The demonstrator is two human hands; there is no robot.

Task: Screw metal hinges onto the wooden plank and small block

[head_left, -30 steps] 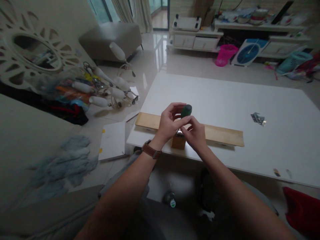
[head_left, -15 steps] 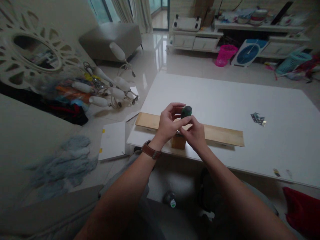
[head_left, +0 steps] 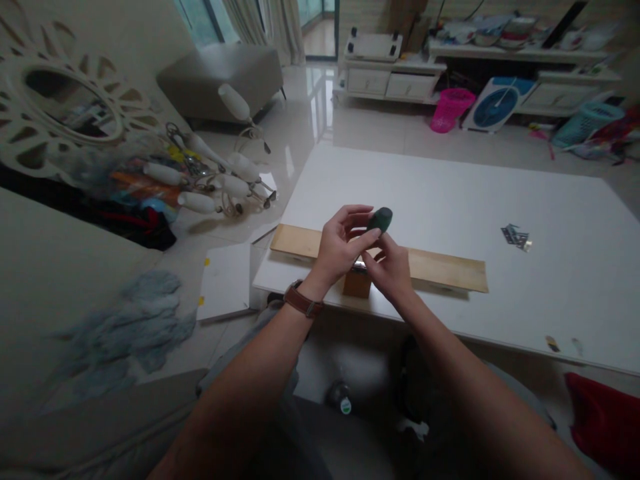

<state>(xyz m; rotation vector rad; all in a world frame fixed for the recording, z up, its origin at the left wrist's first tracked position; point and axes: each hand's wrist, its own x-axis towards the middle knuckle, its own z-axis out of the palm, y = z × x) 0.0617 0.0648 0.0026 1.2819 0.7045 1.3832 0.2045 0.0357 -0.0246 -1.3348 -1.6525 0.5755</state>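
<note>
My left hand (head_left: pixel 341 241) is closed around the dark green handle of a screwdriver (head_left: pixel 381 219), which tilts up and to the right. Its shaft is hidden by my fingers. Just below and to the right, my right hand (head_left: pixel 391 267) has thumb and fingers pinched together; what they hold is too small or hidden. Beneath both hands, a small shiny metal piece (head_left: pixel 359 266) lies on top of a brown wooden block (head_left: pixel 357 285). A long wooden board (head_left: pixel 447 269) passes behind the hands, and its middle is covered by them.
The white table (head_left: pixel 420 193) carries small metal plates (head_left: pixel 517 237) on the right and small bits (head_left: pixel 553 344) near its front edge. A white panel (head_left: pixel 225 280) is on the left. Under the table stands a bottle (head_left: pixel 341 398). Red cloth (head_left: pixel 603 417) shows at lower right.
The screwdriver handle has tipped to the right and its top has shifted right. Both hands stay almost in place, and a little more of the metal piece shows.
</note>
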